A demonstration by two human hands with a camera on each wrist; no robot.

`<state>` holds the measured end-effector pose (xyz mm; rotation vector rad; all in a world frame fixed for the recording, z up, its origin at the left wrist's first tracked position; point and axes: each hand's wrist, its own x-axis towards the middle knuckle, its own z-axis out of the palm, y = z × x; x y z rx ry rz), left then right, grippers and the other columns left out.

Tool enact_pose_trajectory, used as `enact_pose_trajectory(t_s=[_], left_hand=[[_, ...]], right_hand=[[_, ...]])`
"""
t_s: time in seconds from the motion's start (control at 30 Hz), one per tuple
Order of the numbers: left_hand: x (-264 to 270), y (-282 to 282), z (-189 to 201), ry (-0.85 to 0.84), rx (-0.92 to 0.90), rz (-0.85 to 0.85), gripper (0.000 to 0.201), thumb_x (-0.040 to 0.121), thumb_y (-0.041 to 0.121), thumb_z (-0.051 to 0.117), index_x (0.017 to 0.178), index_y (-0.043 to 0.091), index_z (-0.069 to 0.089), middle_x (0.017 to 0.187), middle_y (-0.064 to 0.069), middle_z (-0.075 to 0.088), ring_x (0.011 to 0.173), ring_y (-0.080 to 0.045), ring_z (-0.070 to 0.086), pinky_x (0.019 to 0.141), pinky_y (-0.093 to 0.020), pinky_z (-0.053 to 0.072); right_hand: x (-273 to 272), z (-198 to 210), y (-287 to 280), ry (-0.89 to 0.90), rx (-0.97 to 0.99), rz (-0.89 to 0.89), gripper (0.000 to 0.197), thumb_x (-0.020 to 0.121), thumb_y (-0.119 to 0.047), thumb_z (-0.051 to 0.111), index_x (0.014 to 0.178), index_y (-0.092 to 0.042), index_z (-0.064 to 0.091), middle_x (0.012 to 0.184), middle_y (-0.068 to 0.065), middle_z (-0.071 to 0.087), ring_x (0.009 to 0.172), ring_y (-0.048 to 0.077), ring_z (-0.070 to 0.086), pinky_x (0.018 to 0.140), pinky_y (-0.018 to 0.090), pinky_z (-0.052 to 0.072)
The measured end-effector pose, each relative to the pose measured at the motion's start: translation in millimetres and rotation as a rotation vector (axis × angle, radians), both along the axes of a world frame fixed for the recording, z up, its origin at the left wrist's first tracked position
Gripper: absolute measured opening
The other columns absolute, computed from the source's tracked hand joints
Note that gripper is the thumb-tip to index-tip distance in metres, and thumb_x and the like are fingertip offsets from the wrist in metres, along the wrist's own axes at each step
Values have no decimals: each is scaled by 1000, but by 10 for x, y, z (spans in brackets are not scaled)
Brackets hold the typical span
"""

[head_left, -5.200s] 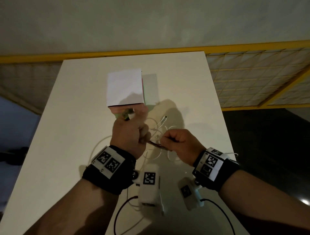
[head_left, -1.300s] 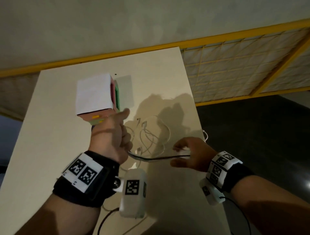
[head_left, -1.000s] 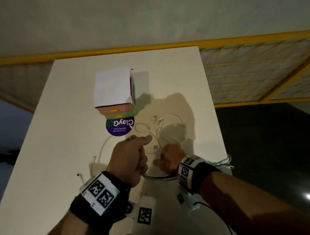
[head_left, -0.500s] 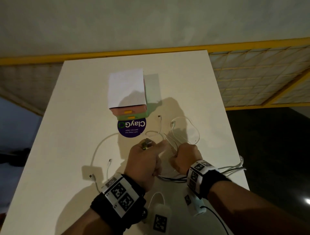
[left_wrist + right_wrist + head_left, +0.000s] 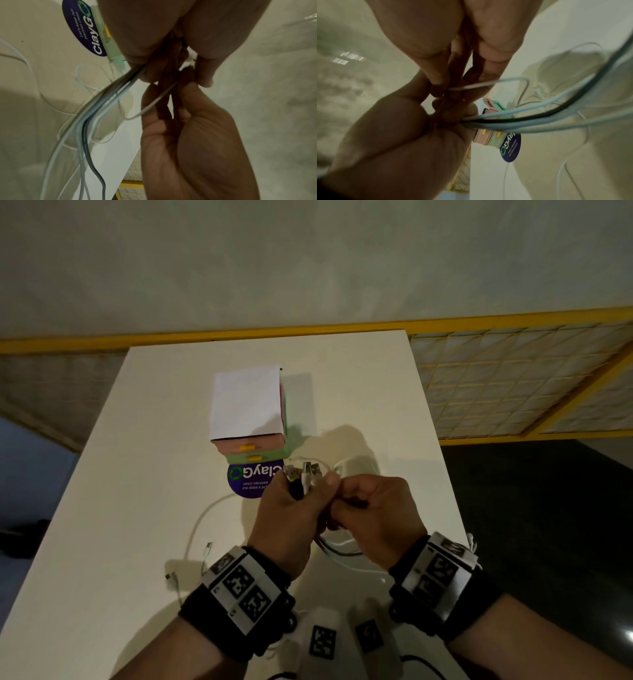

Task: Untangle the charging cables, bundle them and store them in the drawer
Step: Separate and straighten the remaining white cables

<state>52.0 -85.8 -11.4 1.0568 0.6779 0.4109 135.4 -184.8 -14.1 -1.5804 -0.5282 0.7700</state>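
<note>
The charging cables (image 5: 310, 479) sit bunched in my left hand (image 5: 291, 515), a little below the middle of the head view: several white leads and one black one, their plug ends sticking up out of my fist toward the upper part of the frame. From the left wrist camera the same bundle (image 5: 96, 108) trails out of my curled fingers toward the lower left of the frame. My left hand is clamped round that bundle. My right hand (image 5: 373, 518) is pressed up against the left one, knuckle to knuckle, and its fingers (image 5: 440, 75) pinch a single thin white cable (image 5: 488, 84) that bends away in a loop to the right. I cannot tell where that lead ends.

More slack white cable (image 5: 202, 518) lies in curves on the white table (image 5: 144, 474), left of my hands, with two small plugs (image 5: 208, 547) resting near the lower left of the tabletop. Another loop lies just above my right hand.

Just above my hands stands the small drawer unit (image 5: 248, 422), white on top with a pink drawer over a green one, each with a yellow handle; both look pushed in. A round purple sticker (image 5: 253, 479) reading "ClayGo" lies on the table against its near side, partly covered by my left hand.
</note>
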Motion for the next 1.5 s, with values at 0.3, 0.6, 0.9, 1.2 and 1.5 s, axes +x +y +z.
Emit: enact_pose_trajectory(t_s=[0.3,0.6,0.9,1.2,1.5], left_hand=[[-9,-3,-52,159,-80,213,16,99,21,56,90,9,52,62,-7,46,60,-20,49,52,-27,46],[-178,382,-28,0,-332,313,38,97,26,57,68,22,32,48,7,22,36,-8,18,35,-20,20],[-160,304,174,48,-118,113,37,87,11,67,60,20,43,48,4,22,36,-10,15,43,-19,12],[29,121,283,194,384,-106,27,70,-2,82,59,12,63,41,12,51,33,-1,39,39,-14,33],[319,-6,581,-43,-109,-83,52,83,-1,66,60,20,24,41,5,20,34,-12,10,43,-19,12]], right_hand=[[-153,-125,111,-323,-77,179,12,82,-15,66,89,-23,74,81,0,70,67,19,68,64,42,57],[-3,-229,18,-359,-192,256,14,75,-15,81,73,-23,70,67,-3,69,59,2,59,57,13,47],[609,-100,219,-253,-138,92,20,94,-3,57,88,-9,75,77,-3,72,72,1,65,69,9,49],[567,175,344,-181,-64,278,26,95,-4,57,70,-12,63,48,-18,58,44,-4,52,48,7,38],[893,164,-239,-164,-93,257,29,78,-9,45,75,6,70,39,-13,36,40,3,31,44,13,26]])
